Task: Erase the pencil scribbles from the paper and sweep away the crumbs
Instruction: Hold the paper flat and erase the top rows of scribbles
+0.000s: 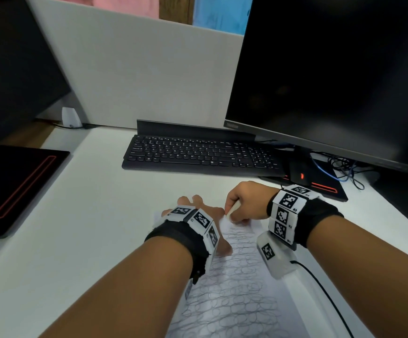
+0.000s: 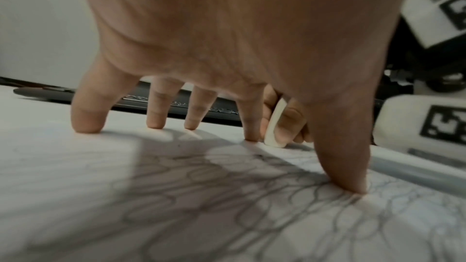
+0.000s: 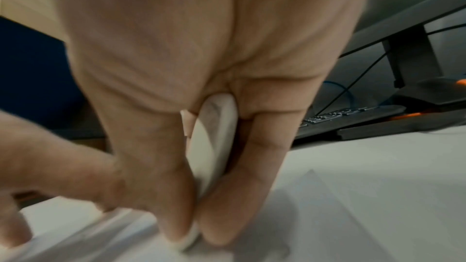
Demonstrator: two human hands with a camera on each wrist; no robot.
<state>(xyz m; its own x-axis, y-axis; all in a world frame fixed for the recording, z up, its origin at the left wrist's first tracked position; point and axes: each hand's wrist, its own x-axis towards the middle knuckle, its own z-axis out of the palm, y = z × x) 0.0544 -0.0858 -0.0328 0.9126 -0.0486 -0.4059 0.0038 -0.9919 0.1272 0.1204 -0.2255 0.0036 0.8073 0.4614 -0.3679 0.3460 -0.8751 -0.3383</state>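
Head view looks forward and down from above the tabletop (image 1: 95, 215), taking in both forearms, the paper (image 1: 234, 301), keyboard (image 1: 198, 152) and monitor (image 1: 332, 76). Left wrist view sits low and very close behind the left hand (image 2: 227, 37), facing forward along the paper toward the keyboard. Right wrist view sits equally close behind the right hand (image 3: 189, 57); all three views share the eraser (image 2: 274, 125) at the paper's far end.

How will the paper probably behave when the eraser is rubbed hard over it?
The paper looks like one thin loose sheet, so it would probably slide or wrinkle under rubbing. That seems to be why the left hand presses it down with spread fingertips. The eraser, pinched in the right hand, works near the far edge, where the sheet could fold most easily.
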